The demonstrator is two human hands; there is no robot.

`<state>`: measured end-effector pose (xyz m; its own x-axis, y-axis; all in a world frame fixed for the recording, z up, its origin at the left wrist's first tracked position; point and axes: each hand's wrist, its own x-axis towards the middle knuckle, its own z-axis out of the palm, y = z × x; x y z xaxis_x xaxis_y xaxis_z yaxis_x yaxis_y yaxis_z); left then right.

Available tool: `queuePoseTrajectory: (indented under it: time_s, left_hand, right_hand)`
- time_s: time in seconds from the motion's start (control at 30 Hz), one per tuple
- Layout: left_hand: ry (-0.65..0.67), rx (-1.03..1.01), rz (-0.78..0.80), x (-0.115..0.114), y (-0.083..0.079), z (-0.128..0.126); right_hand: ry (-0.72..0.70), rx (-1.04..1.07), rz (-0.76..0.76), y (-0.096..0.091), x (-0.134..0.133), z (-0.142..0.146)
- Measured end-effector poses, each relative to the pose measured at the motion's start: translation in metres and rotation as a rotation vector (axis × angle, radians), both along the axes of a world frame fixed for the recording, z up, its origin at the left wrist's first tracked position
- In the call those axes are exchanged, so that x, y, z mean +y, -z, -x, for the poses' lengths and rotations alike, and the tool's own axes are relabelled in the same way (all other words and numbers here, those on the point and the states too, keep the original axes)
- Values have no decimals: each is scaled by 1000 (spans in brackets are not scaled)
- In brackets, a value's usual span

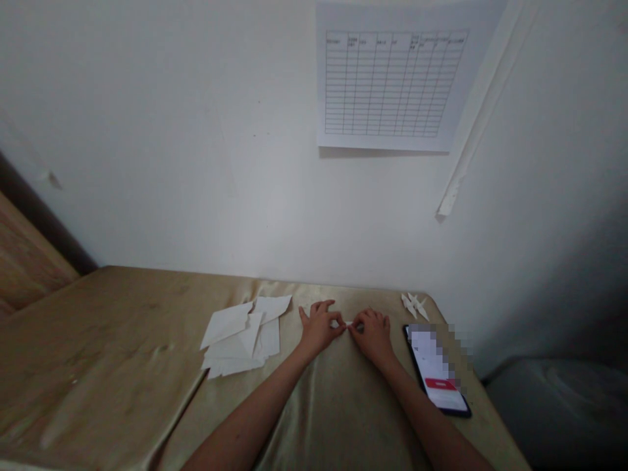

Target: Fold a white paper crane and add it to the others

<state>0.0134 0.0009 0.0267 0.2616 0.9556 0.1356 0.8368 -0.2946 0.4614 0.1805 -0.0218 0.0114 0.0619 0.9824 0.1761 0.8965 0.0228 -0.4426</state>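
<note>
Between my two hands is a small piece of white folded paper [348,324], mostly hidden by the fingers. My left hand [321,325] pinches its left side with thumb and index finger, the other fingers spread out. On the opposite side my right hand [371,332] pinches the same paper, its fingers curled. Left of my left hand lies a loose stack of white paper sheets [240,340]. Beyond my right hand, near the table's far right corner, rest small folded white paper figures [415,305] with pointed ends.
A phone [436,369] with a lit screen lies right of my right forearm. The table has a shiny gold-brown cloth [122,340] with a seam or fold. A printed grid sheet [387,85] hangs on the white wall behind. A dark rounded object [554,405] stands at the right.
</note>
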Motion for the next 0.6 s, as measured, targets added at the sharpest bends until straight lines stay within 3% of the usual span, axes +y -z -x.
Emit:
queuePoseTrajectory:
  time_s: [0.23,0.6]
  left_hand:
    - [1,-31,13,1,1,1]
    - [5,8,115,4,-1,7]
  right_hand:
    - [32,12,-4,5,5,-5]
    - [-42,90,-8,8,7,-15]
